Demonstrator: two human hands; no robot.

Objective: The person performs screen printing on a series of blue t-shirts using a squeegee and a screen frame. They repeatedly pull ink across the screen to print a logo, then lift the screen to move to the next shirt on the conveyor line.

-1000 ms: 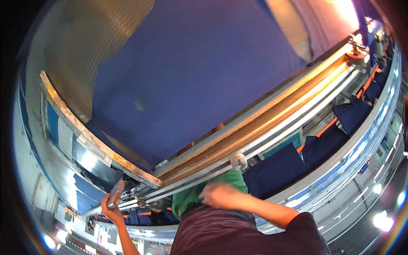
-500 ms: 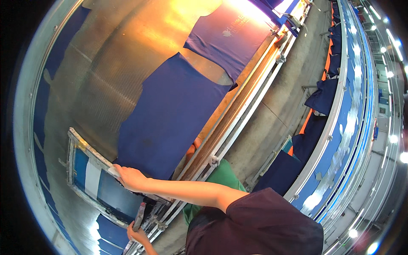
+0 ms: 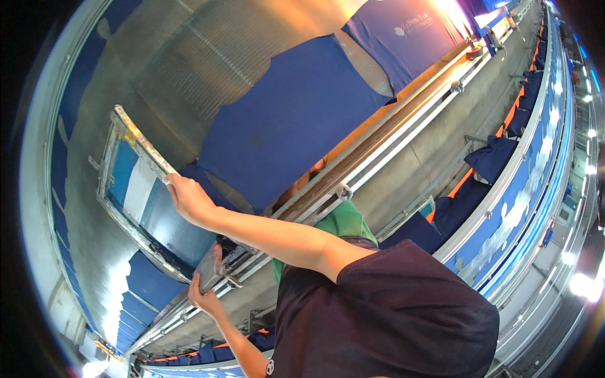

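My right hand [image 3: 191, 198] is closed on the upper long edge of a screen printing frame [image 3: 144, 143], whose mesh has teal and white areas. The frame lies at the left, over the metal table. Below it my left hand [image 3: 203, 295] grips a squeegee [image 3: 212, 266] by the frame's near end, next to dark ink. Just beyond the frame lies a navy cut fabric piece [image 3: 290, 113] on the table.
A second navy piece with a white print [image 3: 403, 47] lies farther along. A rail [image 3: 403, 135] with clamps runs along the table's side. Across the aisle [image 3: 409, 183], navy fabrics [image 3: 491, 157] hang below another long table. Green cloth [image 3: 337, 223] is at my body.
My right hand has moved from my lap up to the frame's edge. The view has turned, showing more of the aisle and table. My left hand still holds the squeegee.
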